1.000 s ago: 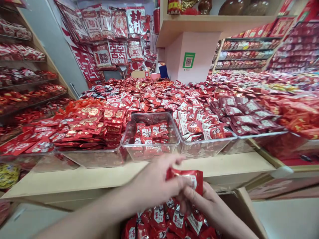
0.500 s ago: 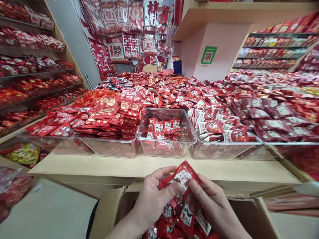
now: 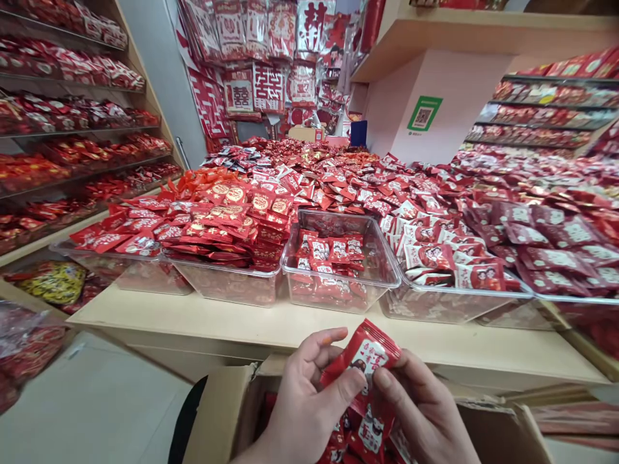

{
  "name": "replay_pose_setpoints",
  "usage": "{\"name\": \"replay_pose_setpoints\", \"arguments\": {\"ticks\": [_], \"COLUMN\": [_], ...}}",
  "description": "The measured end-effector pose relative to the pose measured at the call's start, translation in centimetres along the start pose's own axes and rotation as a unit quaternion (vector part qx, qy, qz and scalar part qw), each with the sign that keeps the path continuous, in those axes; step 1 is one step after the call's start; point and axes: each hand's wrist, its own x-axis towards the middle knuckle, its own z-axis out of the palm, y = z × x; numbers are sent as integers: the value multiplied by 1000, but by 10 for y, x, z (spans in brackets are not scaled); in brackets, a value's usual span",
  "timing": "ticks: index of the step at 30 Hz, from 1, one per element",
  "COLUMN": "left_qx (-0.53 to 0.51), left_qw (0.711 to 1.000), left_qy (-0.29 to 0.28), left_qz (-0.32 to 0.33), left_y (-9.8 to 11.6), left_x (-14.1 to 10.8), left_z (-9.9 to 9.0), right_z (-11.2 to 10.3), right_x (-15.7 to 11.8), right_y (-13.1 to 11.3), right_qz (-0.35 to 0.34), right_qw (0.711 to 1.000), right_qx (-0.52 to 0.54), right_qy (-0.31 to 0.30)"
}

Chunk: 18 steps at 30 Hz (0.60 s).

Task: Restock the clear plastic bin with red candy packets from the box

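Between my two hands is a small red candy packet (image 3: pixel 370 351) with a white printed panel, tilted and held above an open cardboard box (image 3: pixel 220 412). My left hand (image 3: pixel 312 386) grips its left side, thumb on the front and index finger stretched out behind. On the right side, my right hand (image 3: pixel 420 399) pinches it with thumb and fingers. More red packets (image 3: pixel 370 432) of the same look lie in the box below, partly hidden by my hands. Straight ahead, a clear plastic bin (image 3: pixel 341 293) stands on the counter, partly filled with similar packets.
Heaped bins of red packets (image 3: pixel 227 225) stand left of the clear bin, with white-and-red packets (image 3: pixel 435 254) and maroon packets (image 3: pixel 556 245) to the right. The pale counter edge (image 3: pixel 261 322) runs between bins and box. Stocked shelves (image 3: pixel 72 129) rise at the left.
The view has shifted slightly, so the bins and shelves sit further right. My hands still hold the packet, which is turned so more of its printed front shows.
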Motion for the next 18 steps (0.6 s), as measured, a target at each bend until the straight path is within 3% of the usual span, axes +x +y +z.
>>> {"name": "replay_pose_setpoints", "arguments": {"ticks": [2, 4, 5, 6, 8, 9, 10, 12, 14, 18], "left_qx": [43, 160, 242, 323, 476, 576, 680, 739, 774, 807], "left_qw": [999, 980, 953, 907, 816, 762, 699, 660, 630, 583], "left_qy": [2, 15, 24, 49, 47, 33, 18, -1, -38, -89], "left_qz": [28, 115, 181, 265, 326, 294, 218, 137, 59, -31], "left_y": [8, 27, 40, 55, 83, 94, 102, 110, 109, 97], "left_x": [0, 8, 16, 27, 55, 72, 88, 120, 144, 166], "left_z": [-3, -7, -8, -9, -4, 0, 6, 17, 26, 25], "right_z": [-8, -21, -27, -32, -34, -30, -24, -7, 11, 27], "right_x": [4, 20, 34, 51, 92, 114, 134, 168, 192, 212], "right_y": [-12, -37, -53, -70, -100, -110, -117, -119, -109, -79], "right_qz": [-29, -89, -120, -151, -175, -171, -154, -91, -23, 25], "right_qw": [999, 989, 977, 959, 916, 895, 869, 799, 751, 735], "right_qx": [-24, -108, -166, -228, -346, -404, -465, -594, -657, -669], "right_qy": [11, 46, 63, 81, 101, 86, 65, 5, -56, -105]}}
